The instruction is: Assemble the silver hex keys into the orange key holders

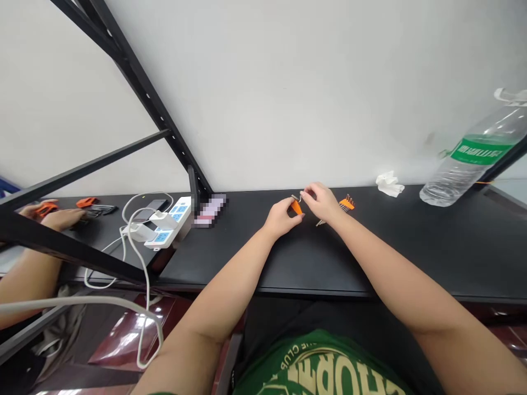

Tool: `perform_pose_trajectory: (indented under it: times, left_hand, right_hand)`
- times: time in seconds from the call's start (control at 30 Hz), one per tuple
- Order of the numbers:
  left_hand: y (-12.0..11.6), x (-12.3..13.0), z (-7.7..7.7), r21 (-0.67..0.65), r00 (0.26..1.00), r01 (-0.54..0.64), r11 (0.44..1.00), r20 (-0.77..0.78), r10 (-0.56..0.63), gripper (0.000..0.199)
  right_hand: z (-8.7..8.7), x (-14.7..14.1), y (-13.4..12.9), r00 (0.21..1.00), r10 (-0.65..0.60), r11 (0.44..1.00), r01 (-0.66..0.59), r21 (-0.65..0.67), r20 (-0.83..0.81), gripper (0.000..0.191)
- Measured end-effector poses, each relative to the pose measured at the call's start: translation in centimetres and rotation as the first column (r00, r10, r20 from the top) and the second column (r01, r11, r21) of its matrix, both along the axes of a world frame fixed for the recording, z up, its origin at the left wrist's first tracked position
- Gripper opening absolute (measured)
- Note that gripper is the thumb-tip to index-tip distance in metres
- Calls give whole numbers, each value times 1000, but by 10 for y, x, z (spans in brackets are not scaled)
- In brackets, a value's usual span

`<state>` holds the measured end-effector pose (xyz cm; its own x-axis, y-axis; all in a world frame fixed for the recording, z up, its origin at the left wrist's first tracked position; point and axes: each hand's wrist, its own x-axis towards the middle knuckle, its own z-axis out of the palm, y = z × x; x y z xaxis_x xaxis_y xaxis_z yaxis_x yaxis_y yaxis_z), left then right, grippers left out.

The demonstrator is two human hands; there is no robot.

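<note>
My left hand (284, 218) is closed around a small orange plastic holder (296, 207), gripping it between thumb and fingers just above the black tabletop. Pinched at the fingertips of my right hand (320, 202) is a small bent metal piece that looks like a hex key (301, 196), close to the top of the holder. Whether the two touch I cannot tell. Partly behind my right wrist, a second orange holder (347, 204) lies on the table with several hex keys in it.
A large clear bottle (473, 159) leans at the right, with crumpled tissue (389, 184) near the wall. To the left are a blurred flat item (211, 210), a white power strip (171, 222) with cables and a black metal frame (156, 109). Beyond it, another person's hands (61, 218) handle orange-handled things.
</note>
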<state>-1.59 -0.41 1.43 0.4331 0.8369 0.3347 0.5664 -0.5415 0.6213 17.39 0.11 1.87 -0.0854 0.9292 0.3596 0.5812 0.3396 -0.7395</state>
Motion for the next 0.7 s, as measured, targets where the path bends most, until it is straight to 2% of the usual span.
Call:
perform_pose_trajectory:
  times: [0.1, 0.17, 0.27, 0.43, 0.7]
  left_hand:
    - [-1, 0, 2, -16, 999, -19, 1000, -30, 18, 23]
    - [-3, 1, 3, -20, 999, -15, 1000, -39, 15, 23]
    - [-5, 3, 4, -24, 998, -11, 1000, -55, 10, 26]
    - [-5, 3, 2, -35, 990, -19, 999, -144, 13, 22]
    - [-4, 1, 1, -54, 992, -19, 998, -129, 12, 19]
  right_hand:
    - [10, 6, -1, 990, 108, 974, -87, -208, 91, 37]
    - [14, 5, -3, 976, 172, 958, -135, -252, 131, 33]
    - [17, 3, -6, 954, 200, 962, -148, -231, 223, 30]
    - [14, -1, -7, 866, 202, 976, -141, -163, 458, 24]
    - [14, -11, -12, 849, 211, 977, -160, -144, 485, 27]
